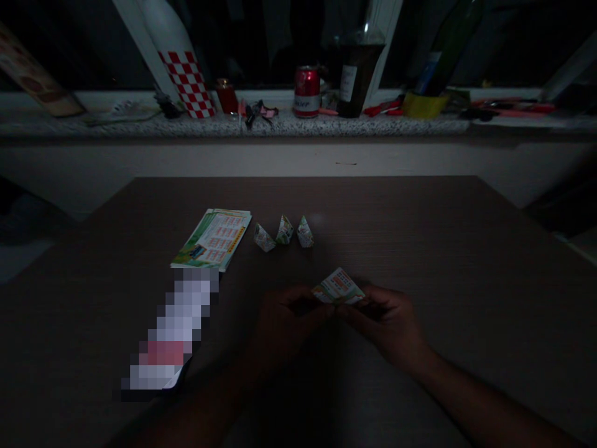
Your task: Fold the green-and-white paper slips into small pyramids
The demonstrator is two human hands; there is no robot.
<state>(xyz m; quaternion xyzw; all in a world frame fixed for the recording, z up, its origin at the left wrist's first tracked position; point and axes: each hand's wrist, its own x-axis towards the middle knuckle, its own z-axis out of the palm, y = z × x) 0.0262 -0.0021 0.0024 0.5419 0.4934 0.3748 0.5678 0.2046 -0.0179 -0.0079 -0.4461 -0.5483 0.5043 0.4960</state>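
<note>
Between my two hands is a small folded paper, diamond-shaped on top, with orange print and green edges. My left hand pinches its left lower side, and my right hand pinches the right lower side. Both thumbs meet close together at its near edge; the fingers beneath are mostly hidden. Beyond my hands stand three small folded paper pieces: a left one, a middle one and a right one. A stack of printed calendar sheets lies to their left.
A phone-like device with a blurred bright screen lies left of my hands on the brown table. On the granite sill stand a red-checked bottle, a red can, a dark bottle and a yellow container.
</note>
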